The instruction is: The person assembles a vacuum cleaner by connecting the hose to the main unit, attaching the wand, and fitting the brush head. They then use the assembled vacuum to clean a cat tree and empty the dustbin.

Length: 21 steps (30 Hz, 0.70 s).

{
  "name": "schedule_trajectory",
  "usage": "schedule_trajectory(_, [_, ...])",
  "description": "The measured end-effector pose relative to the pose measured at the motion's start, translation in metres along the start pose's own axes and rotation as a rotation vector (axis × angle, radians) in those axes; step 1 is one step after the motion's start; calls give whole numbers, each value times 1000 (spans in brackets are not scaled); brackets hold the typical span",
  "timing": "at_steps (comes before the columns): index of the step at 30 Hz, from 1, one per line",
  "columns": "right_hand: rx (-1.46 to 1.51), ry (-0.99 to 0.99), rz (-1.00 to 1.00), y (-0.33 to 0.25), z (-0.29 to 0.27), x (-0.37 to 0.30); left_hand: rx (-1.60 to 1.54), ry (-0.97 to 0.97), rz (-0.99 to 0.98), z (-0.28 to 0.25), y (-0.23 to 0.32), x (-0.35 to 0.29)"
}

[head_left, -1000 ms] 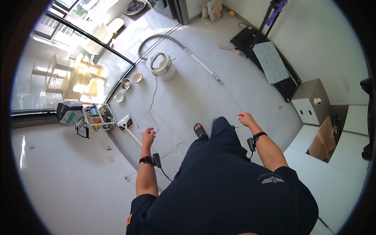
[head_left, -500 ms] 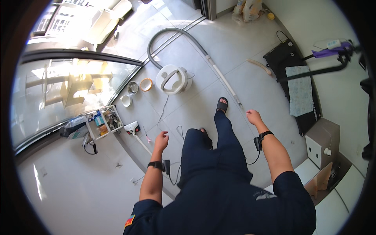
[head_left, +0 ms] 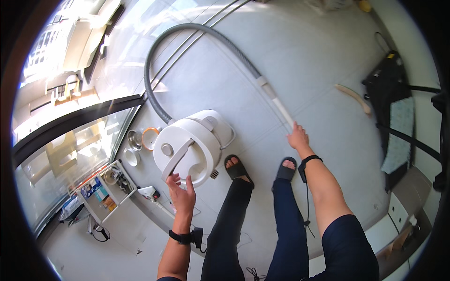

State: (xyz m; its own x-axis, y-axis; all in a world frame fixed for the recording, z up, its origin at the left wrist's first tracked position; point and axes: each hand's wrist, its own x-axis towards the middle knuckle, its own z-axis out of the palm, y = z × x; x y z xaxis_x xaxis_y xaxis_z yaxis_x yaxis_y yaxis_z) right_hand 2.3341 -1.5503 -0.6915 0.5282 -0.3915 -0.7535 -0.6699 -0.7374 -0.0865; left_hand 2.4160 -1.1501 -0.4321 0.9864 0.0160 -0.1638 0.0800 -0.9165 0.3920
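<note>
A round white canister vacuum cleaner [head_left: 194,161] stands left of my feet. Its grey carrying handle [head_left: 178,159] arches over the top. My left hand [head_left: 182,194] is at the near end of this handle, thumb and fingers apart; whether they touch it I cannot tell. From the canister a grey hose [head_left: 197,27] loops forward and round to a white wand [head_left: 282,112]. My right hand [head_left: 298,136] reaches over the wand's near part, index finger stretched out, the others loosely bent. No firm grip shows there. Hand and forearm hide the wand's near end.
Several bowls, one an orange-rimmed bowl [head_left: 150,139], sit left of the canister. A storage cart [head_left: 104,194] and white floor-cleaner head [head_left: 149,192] are nearer. At right lie a curved beige stick [head_left: 354,97] and black equipment [head_left: 386,75]. A sliding-door track [head_left: 180,49] crosses ahead.
I have bent lower, so the vacuum looks larger. My left hand has come to its handle and my right hand over the wand. My feet have shifted.
</note>
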Motion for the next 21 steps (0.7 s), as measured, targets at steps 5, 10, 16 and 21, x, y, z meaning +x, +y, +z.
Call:
schedule_trajectory(5, [87,83,117,-8,65,77,-63,14,221,21,-35,-15])
schedule_trajectory(10, [336,112,90,1,71,81,-2,-57,314,30,-48,-18])
schedule_trajectory(16, [328,232,129,23,1,-4,294,-186,481,5,-30,-9])
schedule_trajectory(21, [195,201,112,82,-55,-92,0,-49,100,-6,-27,18])
